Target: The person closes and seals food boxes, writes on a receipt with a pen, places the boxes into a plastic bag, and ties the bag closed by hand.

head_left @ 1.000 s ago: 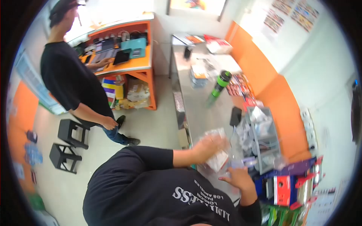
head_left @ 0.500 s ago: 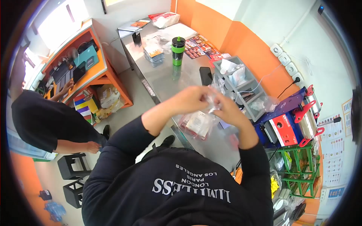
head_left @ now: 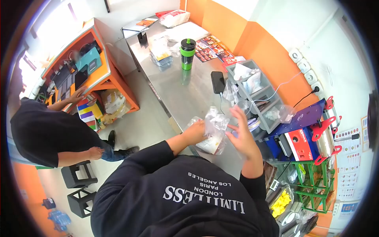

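My left hand [head_left: 194, 132] is closed on a clear plastic bag [head_left: 216, 123] near the table's front edge. The bag's crinkled upper part stands up from the grip, and its lower part shows white and pale contents that I cannot make out. Just to the right, my right hand [head_left: 242, 136] is open with its fingers spread, close beside the bag. A round roll, seemingly tape [head_left: 253, 125], lies behind the right hand. Beyond the bag, a black phone [head_left: 217, 82] with a cable plugged in rests on the metal table [head_left: 169, 93].
A grey divided organizer [head_left: 256, 94] holds plastic bags along the wall. Further back stand a green-and-black tumbler [head_left: 187, 55] and printed leaflets [head_left: 213, 48]. At right is a blue machine with red handles [head_left: 324, 130]. Another person [head_left: 51, 128] stands left, by an orange desk [head_left: 114, 81].
My hands have come down toward me and moved apart. The right hand has let go of the plastic and spread its fingers, while the left keeps hold. The other person's foot has shifted right.
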A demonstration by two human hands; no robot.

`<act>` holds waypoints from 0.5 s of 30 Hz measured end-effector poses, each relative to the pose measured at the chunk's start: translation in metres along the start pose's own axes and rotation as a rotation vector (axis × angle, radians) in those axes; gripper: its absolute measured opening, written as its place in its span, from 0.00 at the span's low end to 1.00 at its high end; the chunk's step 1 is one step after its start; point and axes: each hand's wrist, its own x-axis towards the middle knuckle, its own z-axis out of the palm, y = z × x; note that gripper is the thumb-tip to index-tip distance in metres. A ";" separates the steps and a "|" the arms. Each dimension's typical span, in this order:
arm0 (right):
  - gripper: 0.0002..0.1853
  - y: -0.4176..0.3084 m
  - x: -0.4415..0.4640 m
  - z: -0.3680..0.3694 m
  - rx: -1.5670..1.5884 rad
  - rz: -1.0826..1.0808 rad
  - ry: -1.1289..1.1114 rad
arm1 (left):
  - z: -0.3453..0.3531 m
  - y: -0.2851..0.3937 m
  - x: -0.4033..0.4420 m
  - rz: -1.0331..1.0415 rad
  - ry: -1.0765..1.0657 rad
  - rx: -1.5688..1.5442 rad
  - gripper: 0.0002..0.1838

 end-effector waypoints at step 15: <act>0.31 0.121 -0.025 0.086 -0.022 0.015 0.244 | -0.037 0.049 0.008 -0.278 -0.167 -0.216 0.25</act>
